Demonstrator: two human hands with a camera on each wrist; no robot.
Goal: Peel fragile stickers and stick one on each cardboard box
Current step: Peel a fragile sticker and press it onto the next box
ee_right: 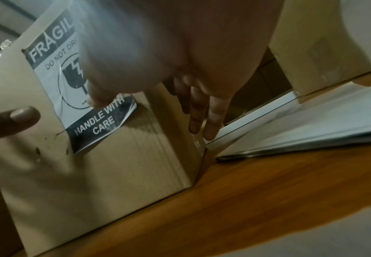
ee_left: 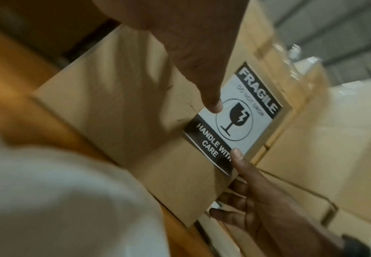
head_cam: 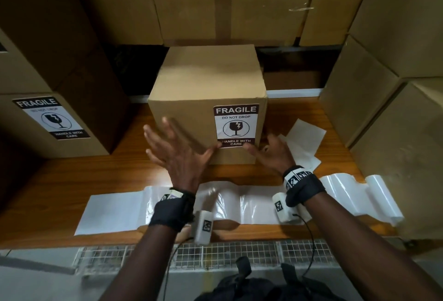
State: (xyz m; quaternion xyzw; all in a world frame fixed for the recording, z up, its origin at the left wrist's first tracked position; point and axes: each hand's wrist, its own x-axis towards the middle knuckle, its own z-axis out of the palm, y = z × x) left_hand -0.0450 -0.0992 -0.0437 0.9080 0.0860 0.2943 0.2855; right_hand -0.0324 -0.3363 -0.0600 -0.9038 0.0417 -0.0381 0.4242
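The left hand [head_cam: 178, 150] is showing a loose, spread grip: fingers straight and fanned against the front face of the cardboard box [head_cam: 208, 99], holding nothing, its thumb tip reaching the lower left of the fragile sticker [head_cam: 236, 125]. The right hand [head_cam: 269, 153] is likewise lying flat and relaxed at the box's lower right corner, thumb touching the sticker's bottom band, nothing pinched. The sticker is sitting on the front face, toward its right side; in the right wrist view its bottom right corner is lifting slightly, so pressing down seems to be the step under way. This box is looking nearly done. Another box [head_cam: 51, 123] at the left is already wearing its label [head_cam: 51, 117]. The stacked boxes behind and at the right are showing no sticker on the faces visible. Empty liner [head_cam: 239, 201] is stretching across the wooden surface [head_cam: 60, 183], with loose backing sheets [head_cam: 303, 142] lying right of the box. The room is dim, walled in by cartons.
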